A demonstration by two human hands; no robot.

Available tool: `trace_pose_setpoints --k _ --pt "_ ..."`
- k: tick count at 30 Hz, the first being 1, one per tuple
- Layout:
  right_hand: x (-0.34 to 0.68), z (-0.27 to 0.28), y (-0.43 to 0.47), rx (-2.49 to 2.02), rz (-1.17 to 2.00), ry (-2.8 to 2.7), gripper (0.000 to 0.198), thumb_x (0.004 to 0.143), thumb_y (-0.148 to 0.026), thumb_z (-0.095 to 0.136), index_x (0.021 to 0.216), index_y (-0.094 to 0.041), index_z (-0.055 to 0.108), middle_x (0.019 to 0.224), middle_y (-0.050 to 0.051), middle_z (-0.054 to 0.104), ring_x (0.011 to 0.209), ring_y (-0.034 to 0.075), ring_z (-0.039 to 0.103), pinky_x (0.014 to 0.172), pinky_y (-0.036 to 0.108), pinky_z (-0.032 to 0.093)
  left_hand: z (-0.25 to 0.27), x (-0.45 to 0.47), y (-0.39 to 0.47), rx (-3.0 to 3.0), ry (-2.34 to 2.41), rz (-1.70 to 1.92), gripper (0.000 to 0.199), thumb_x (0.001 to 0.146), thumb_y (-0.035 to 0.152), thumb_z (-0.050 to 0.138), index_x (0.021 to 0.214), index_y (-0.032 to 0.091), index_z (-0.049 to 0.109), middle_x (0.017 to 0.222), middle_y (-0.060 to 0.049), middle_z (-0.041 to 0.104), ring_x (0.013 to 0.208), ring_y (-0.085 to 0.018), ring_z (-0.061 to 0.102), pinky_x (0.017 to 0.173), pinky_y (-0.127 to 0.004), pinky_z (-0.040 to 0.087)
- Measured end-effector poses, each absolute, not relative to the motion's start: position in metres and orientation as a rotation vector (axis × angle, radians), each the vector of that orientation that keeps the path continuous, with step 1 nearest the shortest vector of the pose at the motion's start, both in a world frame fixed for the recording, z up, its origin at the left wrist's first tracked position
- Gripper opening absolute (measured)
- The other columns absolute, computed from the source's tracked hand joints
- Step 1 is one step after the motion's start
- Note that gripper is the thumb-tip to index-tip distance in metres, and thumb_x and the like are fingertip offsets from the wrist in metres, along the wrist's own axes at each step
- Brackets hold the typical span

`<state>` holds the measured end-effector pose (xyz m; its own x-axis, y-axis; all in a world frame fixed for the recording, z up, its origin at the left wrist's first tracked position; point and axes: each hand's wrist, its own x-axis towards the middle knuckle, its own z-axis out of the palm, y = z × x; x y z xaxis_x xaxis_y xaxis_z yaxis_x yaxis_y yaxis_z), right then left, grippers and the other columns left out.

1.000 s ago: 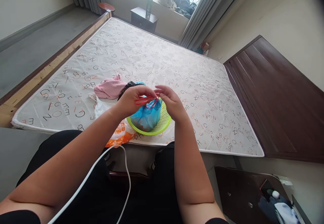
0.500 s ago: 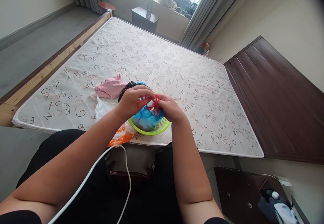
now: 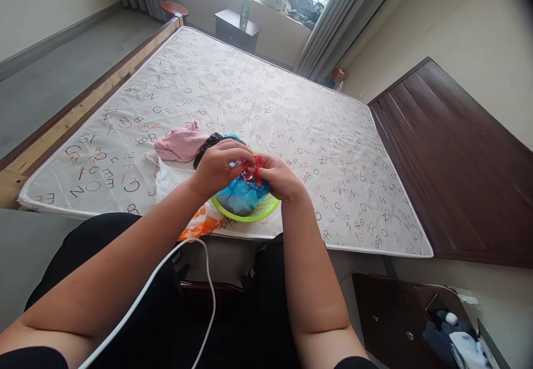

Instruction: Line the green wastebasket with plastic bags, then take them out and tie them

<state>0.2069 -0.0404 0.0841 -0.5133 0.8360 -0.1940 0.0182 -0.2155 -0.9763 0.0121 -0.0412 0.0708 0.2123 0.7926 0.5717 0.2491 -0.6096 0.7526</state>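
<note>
While a green basket (image 3: 265, 209) on the mattress (image 3: 341, 169) presumably steadies it, one blue bag (image 3: 237, 197) sits with neck and red cord (image 3: 259, 163) pinched by the right hand (image 3: 280, 180), cord also grasped by the left hand (image 3: 217, 166), seemingly for tension.

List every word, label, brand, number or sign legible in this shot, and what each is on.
"N", "O", "E", "C", "R": scattered letters on the mattress, some black, some orange; many others are too small to read, and I can make out no clear word.
Orange-and-white plastic bag: orange print, too crumpled and covered to read.
Blue bag: no text I can make out.
No brand or number is legible.
</note>
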Motion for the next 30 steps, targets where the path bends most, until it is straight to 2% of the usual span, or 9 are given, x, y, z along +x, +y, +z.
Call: trace_pose_setpoints --k 5,9,11,15,19,21,24,27,30 --pt "0.209 0.082 -0.039 -1.06 1.774 -1.36 0.039 0.075 -0.052 0.086 0.088 -0.02 0.069 0.08 -0.002 0.066 0.068 0.009 0.058 0.067 0.026 0.052 0.072 0.01 -0.039 1.922 0.997 1.437 0.008 0.086 0.031 0.078 0.081 0.025 0.081 0.092 -0.006 0.079 0.091 -0.021 0.073 0.09 -0.036 0.058" --pt "0.212 0.077 -0.037 -1.111 1.724 -1.22 0.044 0.075 -0.055 0.086 0.091 -0.021 0.065 0.091 0.0 0.071 0.078 0.012 0.067 0.073 0.027 0.056 0.07 0.008 -0.036 1.876 1.023 1.444 0.012 0.087 0.035 0.079 0.087 0.024 0.083 0.095 -0.007 0.081 0.092 -0.021 0.075 0.09 -0.034 0.058" --pt "0.213 0.073 -0.034 -1.132 1.682 -1.14 0.046 0.076 -0.058 0.085 0.094 -0.021 0.063 0.098 0.002 0.073 0.079 0.013 0.069 0.073 0.028 0.057 0.068 0.007 -0.036 1.85 1.027 1.417 0.016 0.09 0.038 0.077 0.091 0.023 0.084 0.097 -0.008 0.081 0.093 -0.021 0.075 0.089 -0.033 0.059" --pt "0.219 0.063 -0.025 -1.14 1.512 -1.021 0.044 0.08 -0.06 0.08 0.092 -0.022 0.06 0.095 0.003 0.074 0.079 0.014 0.07 0.074 0.028 0.057 0.07 0.005 -0.039 1.802 1.059 1.345 0.024 0.096 0.042 0.069 0.099 0.022 0.083 0.101 -0.009 0.082 0.094 -0.021 0.076 0.089 -0.033 0.059" --pt "0.231 0.057 -0.017 -1.101 1.305 -0.971 0.041 0.087 -0.063 0.067 0.085 -0.024 0.057 0.099 0.005 0.075 0.097 0.019 0.073 0.08 0.033 0.058 0.072 0.004 -0.037 1.674 1.095 1.345 0.022 0.095 0.039 0.071 0.096 0.02 0.081 0.104 -0.01 0.082 0.097 -0.021 0.075 0.092 -0.034 0.059" --pt "0.237 0.059 -0.015 -1.06 1.246 -0.942 0.039 0.092 -0.061 0.062 0.081 -0.025 0.054 0.095 0.004 0.074 0.102 0.02 0.072 0.082 0.034 0.058 0.067 0.0 -0.032 1.597 1.074 1.344 0.022 0.093 0.039 0.072 0.094 0.019 0.079 0.105 -0.011 0.081 0.094 -0.02 0.075 0.09 -0.034 0.059" --pt "0.245 0.064 -0.015 -0.983 1.233 -0.761 0.037 0.097 -0.051 0.06 0.075 -0.025 0.047 0.071 -0.003 0.061 0.08 0.014 0.07 0.081 0.031 0.059 0.05 -0.012 -0.021 1.477 1.053 1.312 0.028 0.093 0.044 0.07 0.089 0.017 0.076 0.1 -0.011 0.081 0.086 -0.019 0.074 0.084 -0.034 0.06" --pt "0.252 0.072 -0.017 -0.907 1.279 -0.479 0.035 0.105 -0.035 0.056 0.075 -0.024 0.041 0.058 -0.011 0.04 0.05 0.007 0.049 0.068 0.023 0.056 0.033 -0.032 -0.015 1.444 1.1 1.231 0.032 0.09 0.047 0.071 0.087 0.015 0.076 0.087 -0.009 0.079 0.078 -0.019 0.073 0.078 -0.033 0.059" --pt "0.261 0.075 -0.018 -0.912 1.293 -0.31 0.035 0.11 -0.027 0.046 0.076 -0.023 0.038 0.057 -0.012 0.031 0.043 0.006 0.034 0.051 0.018 0.044 0.024 -0.052 -0.016 1.445 1.152 1.176 0.032 0.088 0.047 0.072 0.088 0.015 0.077 0.081 -0.008 0.076 0.071 -0.019 0.071 0.074 -0.033 0.059"
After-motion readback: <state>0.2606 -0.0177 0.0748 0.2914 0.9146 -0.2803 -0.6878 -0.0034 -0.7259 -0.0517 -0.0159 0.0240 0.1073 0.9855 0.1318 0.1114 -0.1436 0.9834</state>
